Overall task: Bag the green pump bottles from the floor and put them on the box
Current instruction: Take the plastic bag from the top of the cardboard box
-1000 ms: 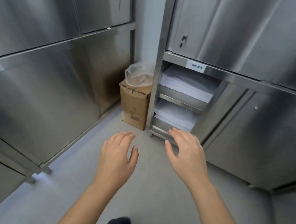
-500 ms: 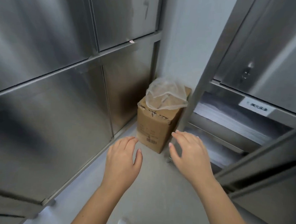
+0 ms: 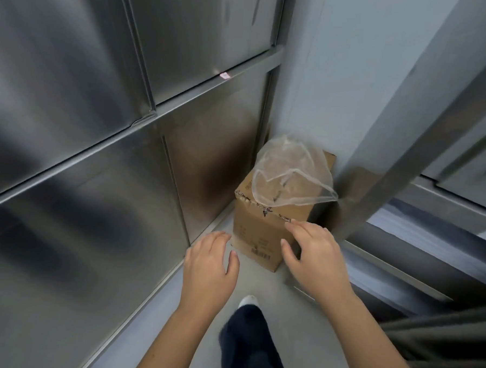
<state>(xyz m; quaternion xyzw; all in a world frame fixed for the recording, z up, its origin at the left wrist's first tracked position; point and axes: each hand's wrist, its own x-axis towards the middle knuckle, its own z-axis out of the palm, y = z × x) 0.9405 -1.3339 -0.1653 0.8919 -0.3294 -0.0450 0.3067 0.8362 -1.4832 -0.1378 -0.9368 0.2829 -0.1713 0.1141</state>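
A brown cardboard box [image 3: 257, 229] stands on the grey floor in the corner between steel cabinets. A clear plastic bag [image 3: 290, 172] lies crumpled on its top. My left hand [image 3: 208, 263] hovers with relaxed fingers just left of the box's lower front, holding nothing. My right hand [image 3: 314, 252] is spread in front of the box's right front corner, fingertips near its top edge, holding nothing. No green pump bottles are in view.
Steel cabinet doors [image 3: 97, 148] line the left side. A steel rack post [image 3: 391, 169] and shelves [image 3: 431, 216] stand at the right. My leg in dark trousers with a white shoe tip [image 3: 248, 301] is on the floor [image 3: 299, 327] below my hands.
I have moved closer to the corner; the box and bag now fill more of the view. Both hands have advanced toward the box, still empty. My leg has stepped forward.
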